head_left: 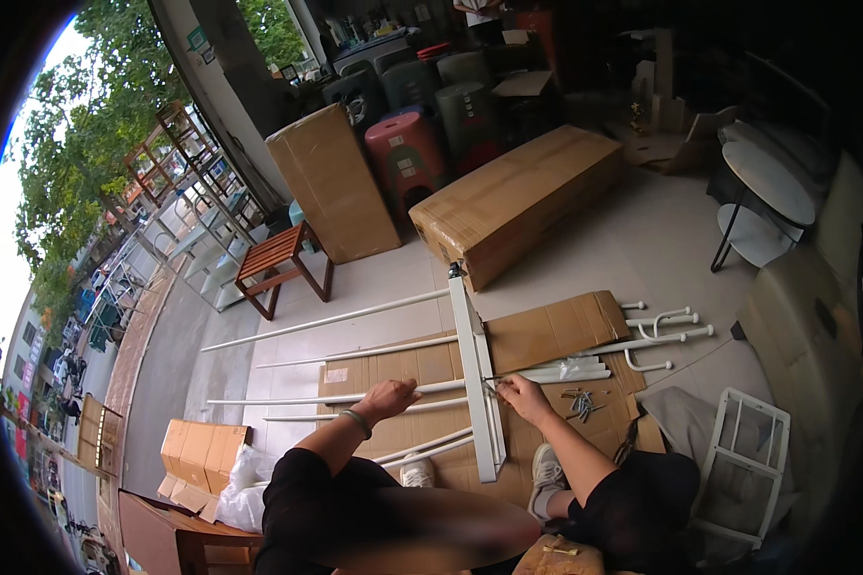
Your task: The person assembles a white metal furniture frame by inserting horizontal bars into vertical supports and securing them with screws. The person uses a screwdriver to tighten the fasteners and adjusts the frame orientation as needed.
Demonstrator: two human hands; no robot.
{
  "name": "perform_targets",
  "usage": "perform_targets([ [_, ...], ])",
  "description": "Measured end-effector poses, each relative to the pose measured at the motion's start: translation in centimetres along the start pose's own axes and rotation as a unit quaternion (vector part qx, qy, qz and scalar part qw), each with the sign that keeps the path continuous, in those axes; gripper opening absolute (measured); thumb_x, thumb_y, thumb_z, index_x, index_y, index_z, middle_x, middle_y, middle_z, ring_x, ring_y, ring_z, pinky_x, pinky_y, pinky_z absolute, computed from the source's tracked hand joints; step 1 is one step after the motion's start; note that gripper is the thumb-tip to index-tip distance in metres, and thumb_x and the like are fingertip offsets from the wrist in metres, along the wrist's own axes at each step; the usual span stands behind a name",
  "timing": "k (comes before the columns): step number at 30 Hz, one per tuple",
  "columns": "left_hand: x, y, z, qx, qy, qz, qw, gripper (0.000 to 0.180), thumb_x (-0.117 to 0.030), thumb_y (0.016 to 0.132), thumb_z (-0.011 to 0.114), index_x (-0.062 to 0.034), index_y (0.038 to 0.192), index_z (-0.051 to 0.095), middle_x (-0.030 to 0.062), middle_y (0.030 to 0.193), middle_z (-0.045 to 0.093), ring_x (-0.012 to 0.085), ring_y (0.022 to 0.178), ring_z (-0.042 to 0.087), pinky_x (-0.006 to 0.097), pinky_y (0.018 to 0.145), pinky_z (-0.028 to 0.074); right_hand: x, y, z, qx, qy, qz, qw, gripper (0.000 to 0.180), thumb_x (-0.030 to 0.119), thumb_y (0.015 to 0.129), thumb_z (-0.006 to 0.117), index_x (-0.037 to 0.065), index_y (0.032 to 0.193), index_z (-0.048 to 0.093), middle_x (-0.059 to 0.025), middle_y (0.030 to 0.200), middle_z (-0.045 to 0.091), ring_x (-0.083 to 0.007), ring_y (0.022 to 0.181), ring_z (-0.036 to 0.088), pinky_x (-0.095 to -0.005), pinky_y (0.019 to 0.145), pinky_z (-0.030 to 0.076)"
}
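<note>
My left hand (385, 399) is closed around a long white metal tube (288, 401), whose right end meets a white crossbar (472, 359). The crossbar stretches away from me, with black fittings (455, 269) at its far end. Other white tubes (340, 319) run leftward from it, roughly parallel. At the crossbar's right side my right hand (521, 396) pinches something thin and dark, too small to name. Several loose bolts (582, 404) lie on flattened cardboard (547, 333) to the right of that hand.
More white tubes (671, 333) with knobbed or curved ends lie at right. A white wire frame (744, 455) rests near right. Large cardboard boxes (527, 196) and stacked stools (405, 153) stand beyond. A wooden stool (281, 257) is at left, plastic wrap (246, 484) near left.
</note>
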State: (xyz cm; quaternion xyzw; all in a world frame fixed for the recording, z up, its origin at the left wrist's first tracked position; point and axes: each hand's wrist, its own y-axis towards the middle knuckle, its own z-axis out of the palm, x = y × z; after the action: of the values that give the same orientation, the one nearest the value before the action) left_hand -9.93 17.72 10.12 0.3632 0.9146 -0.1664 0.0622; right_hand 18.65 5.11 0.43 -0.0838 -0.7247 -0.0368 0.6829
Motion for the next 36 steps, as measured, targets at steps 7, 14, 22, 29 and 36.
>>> perform_targets([
  [7, -0.2, -0.2, 0.1, -0.003, 0.02, -0.004, 1.0, 0.032, -0.038, 0.09, 0.05, -0.0063, 0.092, 0.053, 0.0215, 0.084, 0.063, 0.0418, 0.085, 0.061, 0.049, 0.072, 0.048, 2.6, -3.6, 3.1, -0.06, 0.168, 0.046, 0.983, 0.021, 0.016, 0.092, 0.058, -0.001, 0.102, 0.051, -0.0059, 0.068, 0.061, -0.0103, 0.052, 0.057, -0.024, 0.046, 0.045],
  [14, 0.0, -0.2, 0.4, -0.011, 0.068, 0.004, 0.998, 0.033, -0.042, 0.092, 0.047, -0.0097, 0.096, 0.052, 0.0175, 0.085, 0.066, 0.0386, 0.083, 0.063, 0.048, 0.069, 0.05, 5.8, -3.4, 1.7, 0.045, 0.129, 0.067, 0.988, 0.041, 0.013, 0.086, 0.065, -0.005, 0.117, 0.045, -0.0066, 0.075, 0.061, -0.0113, 0.064, 0.058, -0.0241, 0.057, 0.049],
  [22, 0.0, -0.1, 0.4, -0.006, 0.051, 0.021, 0.998, 0.031, -0.041, 0.092, 0.048, -0.0095, 0.094, 0.051, 0.0174, 0.083, 0.065, 0.0385, 0.082, 0.063, 0.049, 0.067, 0.049, 4.2, -2.3, -0.3, 0.016, -0.216, -0.193, 0.957, 0.029, 0.013, 0.082, 0.067, 0.002, 0.105, 0.055, -0.0133, 0.071, 0.064, -0.0261, 0.065, 0.065, -0.0355, 0.059, 0.05],
  [29, -0.4, -0.2, 0.4, -0.007, 0.056, 0.012, 0.998, 0.03, -0.041, 0.092, 0.048, -0.0107, 0.094, 0.051, 0.0165, 0.083, 0.065, 0.0384, 0.083, 0.062, 0.049, 0.066, 0.049, 3.3, 3.0, 0.5, -0.082, -0.215, -0.088, 0.969, 0.039, 0.041, 0.087, 0.061, 0.004, 0.075, 0.061, -0.0138, 0.059, 0.06, -0.0314, 0.051, 0.057, -0.0383, 0.05, 0.045],
  [36, -1.2, -0.5, 0.1, 0.006, 0.031, -0.014, 0.999, 0.031, -0.036, 0.09, 0.053, -0.0057, 0.089, 0.053, 0.0201, 0.082, 0.064, 0.0405, 0.081, 0.062, 0.049, 0.068, 0.048, 0.5, 4.7, 2.5, -0.083, 0.166, 0.164, 0.969, 0.03, 0.032, 0.086, 0.063, 0.004, 0.077, 0.056, -0.0026, 0.063, 0.051, -0.0115, 0.049, 0.048, -0.0266, 0.045, 0.038],
])
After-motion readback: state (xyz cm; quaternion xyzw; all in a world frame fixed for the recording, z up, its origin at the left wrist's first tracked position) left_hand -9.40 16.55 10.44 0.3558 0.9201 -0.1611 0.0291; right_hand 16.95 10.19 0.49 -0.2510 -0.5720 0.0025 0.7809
